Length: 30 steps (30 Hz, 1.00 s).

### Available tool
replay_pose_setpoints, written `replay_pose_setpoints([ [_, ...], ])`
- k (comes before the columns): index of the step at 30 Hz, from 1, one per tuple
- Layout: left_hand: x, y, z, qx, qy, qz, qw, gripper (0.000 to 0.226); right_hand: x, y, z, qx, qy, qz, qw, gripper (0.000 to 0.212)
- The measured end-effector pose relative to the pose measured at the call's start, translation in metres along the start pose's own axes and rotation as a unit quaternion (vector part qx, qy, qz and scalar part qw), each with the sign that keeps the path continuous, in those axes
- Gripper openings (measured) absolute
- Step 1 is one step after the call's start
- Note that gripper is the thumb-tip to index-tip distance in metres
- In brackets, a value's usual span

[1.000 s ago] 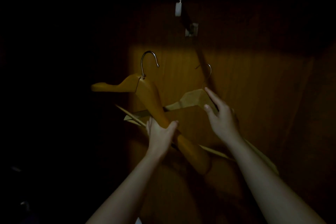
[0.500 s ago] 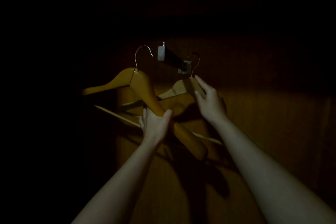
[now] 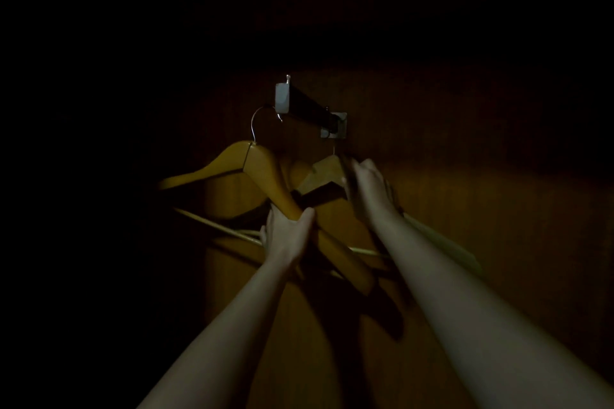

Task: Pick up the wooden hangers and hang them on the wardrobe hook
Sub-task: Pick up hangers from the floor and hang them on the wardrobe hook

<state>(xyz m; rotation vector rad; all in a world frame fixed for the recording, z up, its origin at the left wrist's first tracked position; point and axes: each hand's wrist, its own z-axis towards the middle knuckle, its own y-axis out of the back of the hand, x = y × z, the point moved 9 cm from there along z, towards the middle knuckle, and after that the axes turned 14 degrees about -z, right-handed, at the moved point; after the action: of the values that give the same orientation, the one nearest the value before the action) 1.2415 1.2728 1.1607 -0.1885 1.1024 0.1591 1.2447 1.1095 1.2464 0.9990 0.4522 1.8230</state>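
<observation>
Honey-coloured wood: front hanger (image 3: 265,176) gripped at its right shoulder by left hand (image 3: 287,232), fingers wrapped round the arm. Its wire hook (image 3: 262,118) just beside outer end of wardrobe hook (image 3: 309,106), at capped tip, not yet over it. Second hanger (image 3: 324,173) further back, near wall plate (image 3: 337,126); wire runs up to bar base, seated or not: can't tell, too dark. Right hand (image 3: 368,189) closed loosely on that hanger's neck/shoulder. Wardrobe back panel (image 3: 465,242) behind, dim; rest black. Step in hand, est.: hanging front hanger. Next: lift, tip wire over bar tip, slide inward, release. Risk: crossbars tangling w/ rear hanger.
</observation>
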Motion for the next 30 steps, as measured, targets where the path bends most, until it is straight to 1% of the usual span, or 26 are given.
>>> replay_pose_setpoints([
  [2,0.009,-0.004,-0.002,0.014,0.018,-0.022,0.999,0.052,-0.002,-0.001,-0.002,-0.003,0.011,-0.035,0.999,0.031],
  [3,0.015,-0.004,-0.002,0.016,0.029,-0.036,0.999,0.046,0.001,0.002,-0.003,-0.015,0.034,-0.085,0.996,0.032],
  [5,0.019,-0.003,-0.007,0.013,0.045,-0.061,0.997,0.039,0.012,0.011,-0.011,-0.066,0.088,-0.174,0.979,0.042],
  [7,0.019,0.000,-0.016,0.013,0.054,-0.081,0.995,0.036,0.017,0.018,-0.027,-0.108,0.110,-0.179,0.972,0.050],
  [8,0.018,0.003,-0.021,0.014,0.054,-0.092,0.994,0.034,0.015,0.016,-0.036,-0.106,0.115,-0.162,0.974,0.047],
  [9,0.016,0.006,-0.028,0.018,0.054,-0.102,0.993,0.030,0.013,0.010,-0.046,-0.083,0.117,-0.139,0.980,0.044],
  [11,0.012,0.013,-0.043,0.032,0.041,-0.126,0.991,0.017,0.007,-0.010,-0.071,0.007,0.112,-0.086,0.990,0.041],
  [12,0.012,0.017,-0.051,0.039,0.030,-0.134,0.990,0.014,0.006,-0.019,-0.085,0.041,0.119,-0.072,0.989,0.038],
  [15,0.013,0.032,-0.084,0.053,0.018,-0.123,0.991,0.025,0.010,-0.040,-0.131,0.105,0.134,-0.015,0.985,0.031],
  [20,0.039,0.064,-0.140,0.060,0.031,-0.090,0.994,0.026,0.015,-0.081,-0.224,0.221,0.101,0.092,0.966,0.027],
  [24,0.067,0.095,-0.190,0.062,0.073,-0.086,0.992,0.014,0.015,-0.099,-0.294,0.252,0.055,0.112,0.960,0.025],
  [25,0.074,0.100,-0.200,0.066,0.084,-0.082,0.991,0.016,0.014,-0.103,-0.307,0.256,0.047,0.111,0.959,0.025],
  [28,0.100,0.121,-0.240,0.061,0.138,-0.068,0.986,0.030,0.015,-0.113,-0.358,0.249,0.008,0.093,0.964,0.026],
  [30,0.120,0.138,-0.269,0.041,0.193,-0.040,0.980,0.031,0.014,-0.120,-0.396,0.250,-0.020,0.072,0.965,0.028],
])
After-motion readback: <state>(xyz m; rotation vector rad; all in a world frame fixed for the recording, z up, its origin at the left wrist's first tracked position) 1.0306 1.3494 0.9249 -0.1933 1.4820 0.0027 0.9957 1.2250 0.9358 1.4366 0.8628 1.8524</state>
